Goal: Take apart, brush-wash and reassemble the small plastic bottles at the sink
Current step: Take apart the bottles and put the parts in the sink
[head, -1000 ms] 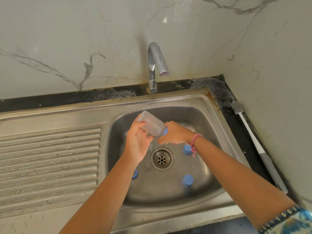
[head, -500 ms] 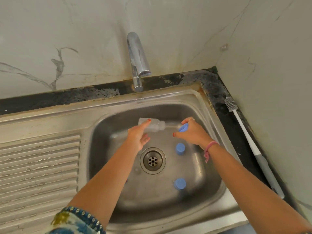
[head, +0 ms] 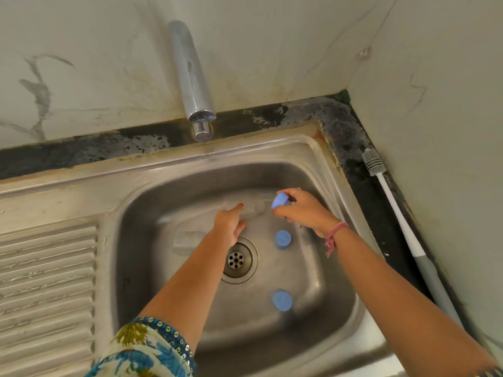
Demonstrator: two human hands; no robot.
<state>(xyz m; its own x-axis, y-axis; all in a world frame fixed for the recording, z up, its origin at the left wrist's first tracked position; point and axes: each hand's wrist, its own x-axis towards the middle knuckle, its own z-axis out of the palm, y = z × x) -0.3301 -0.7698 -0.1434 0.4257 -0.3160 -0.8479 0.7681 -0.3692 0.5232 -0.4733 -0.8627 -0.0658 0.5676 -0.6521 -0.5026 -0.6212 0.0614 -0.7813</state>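
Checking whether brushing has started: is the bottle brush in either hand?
No. The bottle brush lies on the dark ledge right of the sink, away from both hands.

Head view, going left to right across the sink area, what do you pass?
Ribbed drainboard → left hand holding the clear bottle → right hand pinching a blue cap → bottle brush.

Both arms extended forward: left hand grips a clear bottle; right hand, just beside it, pinches a blue cap.
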